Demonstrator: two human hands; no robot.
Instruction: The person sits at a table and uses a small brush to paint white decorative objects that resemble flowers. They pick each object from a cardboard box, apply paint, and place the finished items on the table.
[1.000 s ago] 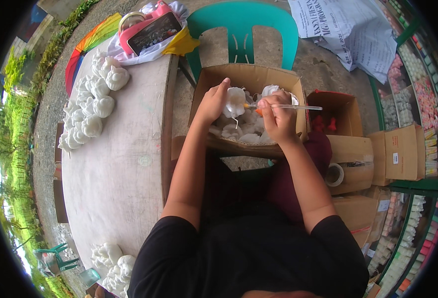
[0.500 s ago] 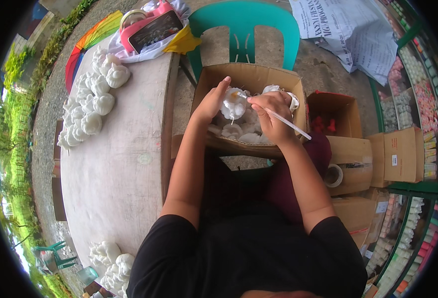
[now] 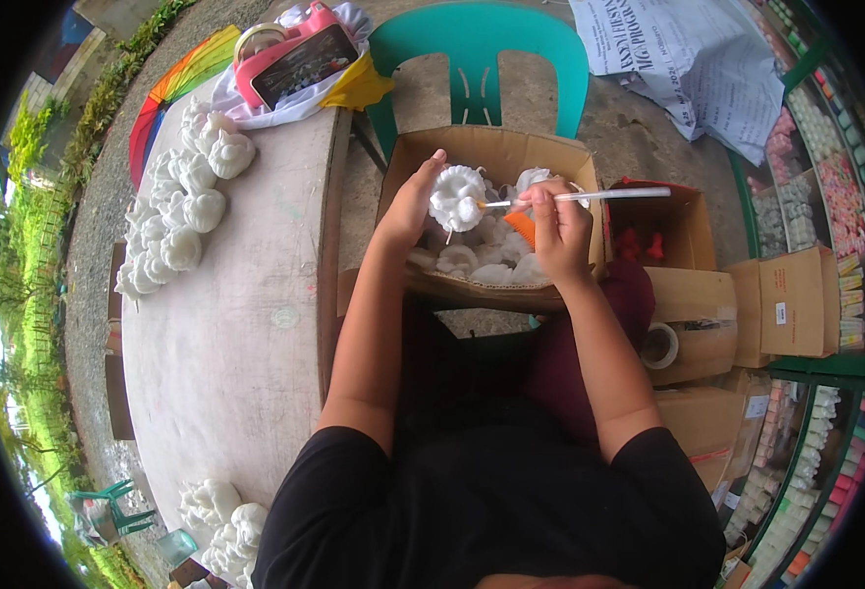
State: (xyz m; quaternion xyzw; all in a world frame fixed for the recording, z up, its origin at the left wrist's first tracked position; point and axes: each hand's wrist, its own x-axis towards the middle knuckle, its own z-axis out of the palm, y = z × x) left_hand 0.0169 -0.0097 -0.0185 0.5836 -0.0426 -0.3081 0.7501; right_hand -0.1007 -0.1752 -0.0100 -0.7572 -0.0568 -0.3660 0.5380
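Observation:
Over an open cardboard box (image 3: 540,145), my left hand (image 3: 405,211) grips a white ruffled moulded figure (image 3: 455,196), its thumb pointing up beside it. A thin thread hangs from the figure's underside. Pinched in my right hand (image 3: 562,236) is a slim paintbrush (image 3: 624,193) with a pale, clear-looking handle. The brush lies nearly level, its orange-brown tip at the figure's lower right side. Below the brush, next to my right fingers, shows an orange ridged piece (image 3: 521,225), partly hidden. More white moulded pieces (image 3: 491,272) fill the box.
To the left stands a pale table (image 3: 236,324) bearing white figures (image 3: 182,206) and a pink case (image 3: 295,54). A green plastic chair (image 3: 477,49) is beyond the box. On the right are a smaller carton (image 3: 663,231), a tape roll (image 3: 659,347) and stocked shelves (image 3: 815,177).
My right hand has turned the paintbrush from slanting to nearly level. Its tip has shifted from the figure's top to its lower right. The orange ridged piece has come into sight.

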